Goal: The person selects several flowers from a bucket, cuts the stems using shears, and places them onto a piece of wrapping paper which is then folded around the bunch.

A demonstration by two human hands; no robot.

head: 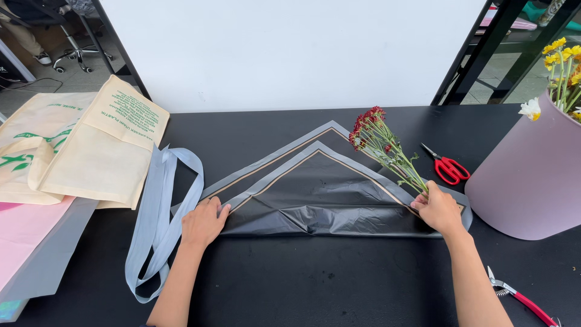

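Head view: left hand flat on wrapping paper; right hand grip pinching red flowers.

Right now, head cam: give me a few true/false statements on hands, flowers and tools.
1. The right hand holds the red flowers by their stems. True.
2. The left hand grips the scissors. False: it presses flat on the black wrapping paper; the scissors lie apart.
3. The pink bucket holds yellow flowers. True.
4. The grey ribbon lies right of the paper. False: it lies left.
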